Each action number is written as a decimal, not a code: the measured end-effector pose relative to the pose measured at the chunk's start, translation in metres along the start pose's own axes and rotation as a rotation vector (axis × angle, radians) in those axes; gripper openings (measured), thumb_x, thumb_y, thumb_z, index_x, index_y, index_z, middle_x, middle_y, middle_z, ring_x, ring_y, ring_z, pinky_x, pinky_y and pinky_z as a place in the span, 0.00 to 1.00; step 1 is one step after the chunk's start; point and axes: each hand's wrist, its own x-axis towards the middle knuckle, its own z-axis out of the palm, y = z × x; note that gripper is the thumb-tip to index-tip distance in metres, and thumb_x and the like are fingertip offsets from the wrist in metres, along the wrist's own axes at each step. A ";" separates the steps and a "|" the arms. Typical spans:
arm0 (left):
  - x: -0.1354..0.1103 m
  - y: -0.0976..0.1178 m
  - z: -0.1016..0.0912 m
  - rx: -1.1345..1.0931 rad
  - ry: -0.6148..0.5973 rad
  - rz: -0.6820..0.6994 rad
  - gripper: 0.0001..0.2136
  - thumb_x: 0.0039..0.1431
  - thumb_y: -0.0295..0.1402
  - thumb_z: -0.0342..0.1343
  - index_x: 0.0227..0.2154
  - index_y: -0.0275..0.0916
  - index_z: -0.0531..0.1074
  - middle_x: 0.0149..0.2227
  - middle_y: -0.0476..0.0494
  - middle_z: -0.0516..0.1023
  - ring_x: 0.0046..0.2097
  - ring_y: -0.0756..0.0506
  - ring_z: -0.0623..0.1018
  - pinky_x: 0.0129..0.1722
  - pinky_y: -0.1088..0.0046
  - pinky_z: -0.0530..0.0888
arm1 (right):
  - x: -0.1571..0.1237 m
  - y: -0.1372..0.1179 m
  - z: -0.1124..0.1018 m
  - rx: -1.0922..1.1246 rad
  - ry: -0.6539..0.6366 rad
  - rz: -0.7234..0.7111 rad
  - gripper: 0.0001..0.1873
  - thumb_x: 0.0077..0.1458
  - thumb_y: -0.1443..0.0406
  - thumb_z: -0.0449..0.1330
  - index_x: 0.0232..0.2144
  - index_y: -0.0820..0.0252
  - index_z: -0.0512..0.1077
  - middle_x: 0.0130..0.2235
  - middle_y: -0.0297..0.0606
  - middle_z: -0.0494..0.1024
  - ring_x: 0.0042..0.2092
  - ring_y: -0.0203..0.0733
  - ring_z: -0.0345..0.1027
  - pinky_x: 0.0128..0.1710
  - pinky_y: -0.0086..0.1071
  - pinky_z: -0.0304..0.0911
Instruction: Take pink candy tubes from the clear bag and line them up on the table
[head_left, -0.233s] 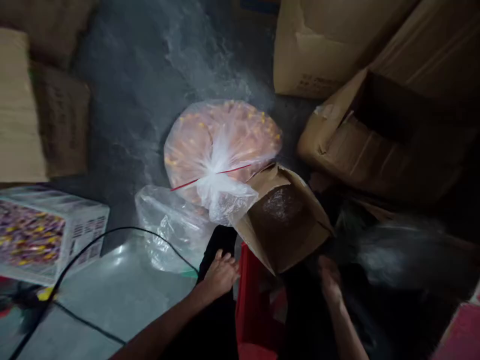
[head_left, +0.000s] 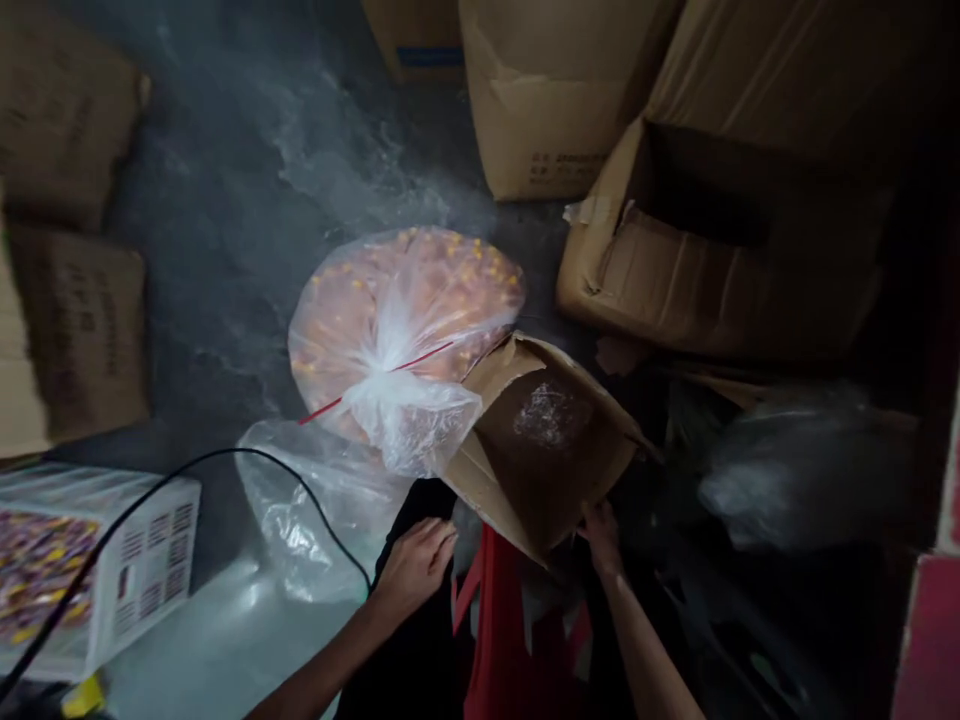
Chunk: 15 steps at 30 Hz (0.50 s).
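Below right of centre: open carton | right hand at its lower-right edge, grip unclear | left hand loosely curled on leg | that edge likely steadier than torn flap

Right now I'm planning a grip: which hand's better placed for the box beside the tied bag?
Probably the right hand: it seems to touch the box; the left hand rests over a leg.
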 end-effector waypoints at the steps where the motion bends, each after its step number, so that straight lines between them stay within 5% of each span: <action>1: 0.002 -0.001 0.000 -0.023 0.055 0.037 0.12 0.66 0.31 0.43 0.32 0.38 0.70 0.30 0.47 0.73 0.33 0.48 0.73 0.35 0.73 0.70 | 0.009 0.003 0.004 -0.023 0.022 0.000 0.29 0.48 0.50 0.53 0.48 0.64 0.64 0.47 0.48 0.73 0.47 0.49 0.69 0.37 0.33 0.67; 6: 0.017 0.002 0.000 -0.058 0.191 0.149 0.10 0.66 0.31 0.45 0.33 0.39 0.70 0.28 0.49 0.72 0.31 0.50 0.73 0.33 0.76 0.69 | 0.045 0.015 0.002 -0.171 0.099 0.009 0.19 0.47 0.63 0.55 0.42 0.65 0.69 0.43 0.50 0.75 0.49 0.51 0.68 0.46 0.35 0.62; 15: 0.015 0.013 0.020 -0.010 0.227 0.197 0.10 0.66 0.32 0.46 0.32 0.39 0.71 0.28 0.49 0.73 0.30 0.51 0.74 0.33 0.78 0.70 | 0.062 0.055 -0.013 -0.103 0.077 0.106 0.19 0.53 0.60 0.51 0.40 0.65 0.74 0.42 0.53 0.75 0.46 0.53 0.70 0.42 0.38 0.63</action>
